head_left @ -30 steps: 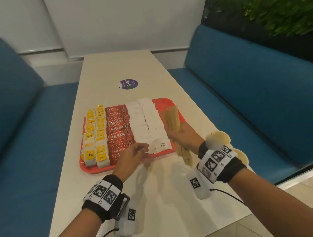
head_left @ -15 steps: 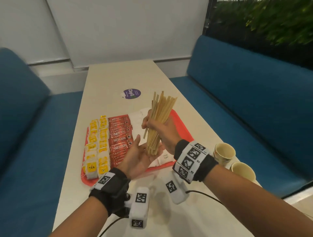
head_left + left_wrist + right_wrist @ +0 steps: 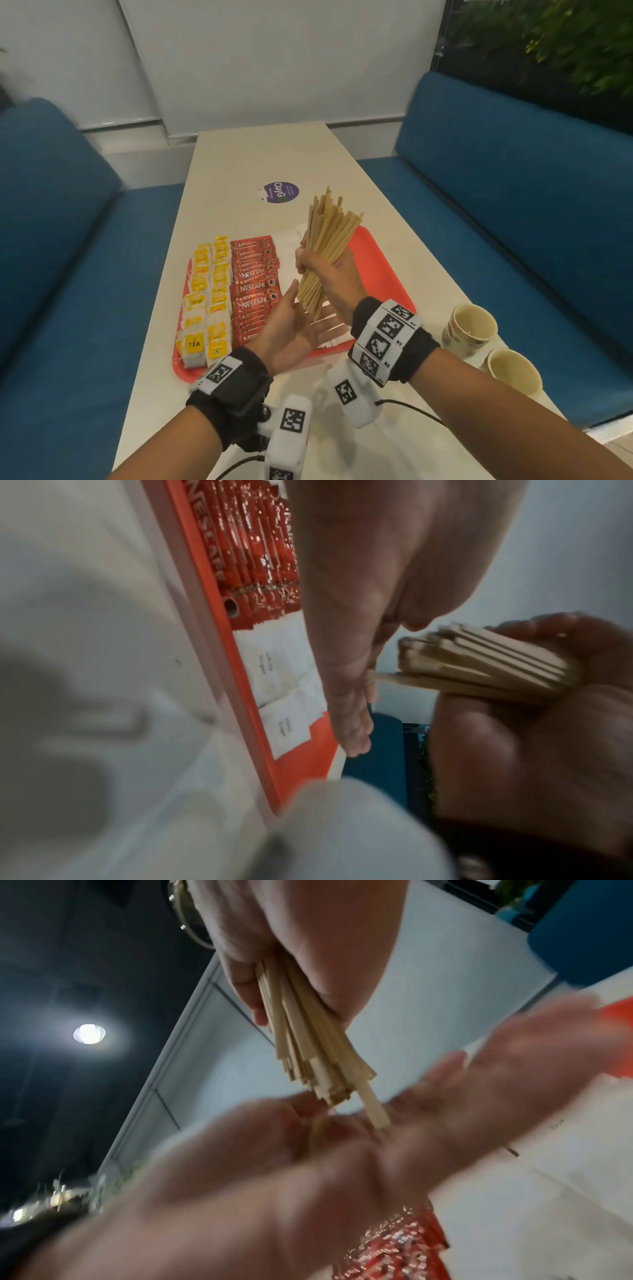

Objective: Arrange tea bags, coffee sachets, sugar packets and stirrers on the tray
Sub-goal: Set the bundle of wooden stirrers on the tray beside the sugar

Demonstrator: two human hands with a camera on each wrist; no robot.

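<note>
Wooden stirrers (image 3: 325, 253) bunched upright above red tray (image 3: 383, 274).

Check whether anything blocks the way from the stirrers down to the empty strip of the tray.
Nothing visible does. The right hand grips the stirrers upright above the tray, lower ends over the open left hand. The bare red strip right of the sugar packets lies free; the paper cups stand off-tray.
</note>
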